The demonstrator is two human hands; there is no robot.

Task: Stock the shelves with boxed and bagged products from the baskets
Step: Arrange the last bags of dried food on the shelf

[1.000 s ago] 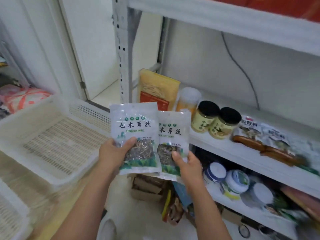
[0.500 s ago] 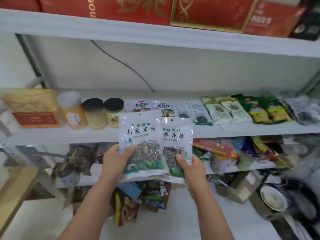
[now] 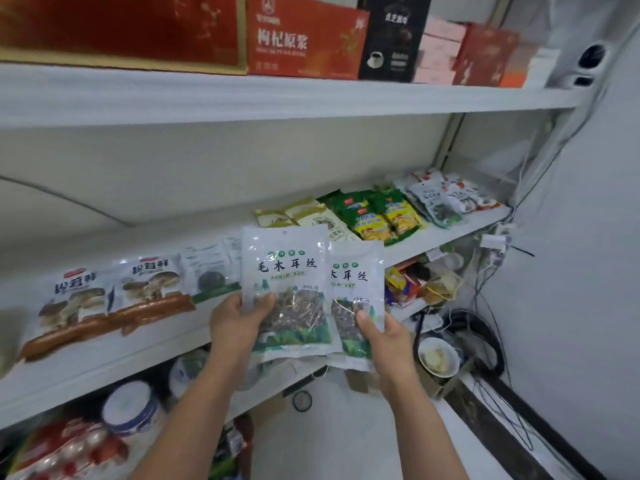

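Two flat white-and-green bags of dried black fungus are held upright in front of the middle shelf (image 3: 114, 355). My left hand (image 3: 235, 327) grips the front bag (image 3: 287, 271) at its lower left, thumb across the clear window. Partly tucked behind it is the second bag (image 3: 360, 282), which my right hand (image 3: 384, 337) pinches at its lower edge. Both bags overlap and hang just before the shelf's front edge, covering part of the row of bags lying on it.
The middle shelf carries mushroom bags (image 3: 104, 303) on the left, green-yellow bags (image 3: 377, 216) and dark bags (image 3: 440, 199) toward the right. Red and black boxes (image 3: 304, 39) fill the top shelf. Jars and packets crowd the lower shelf; a bowl (image 3: 438, 356) and cables lie on the floor right.
My view has swung right along the shelving, away from the white baskets and jars to the bagged goods at the right end. Both hands still hold the two bags the same way.
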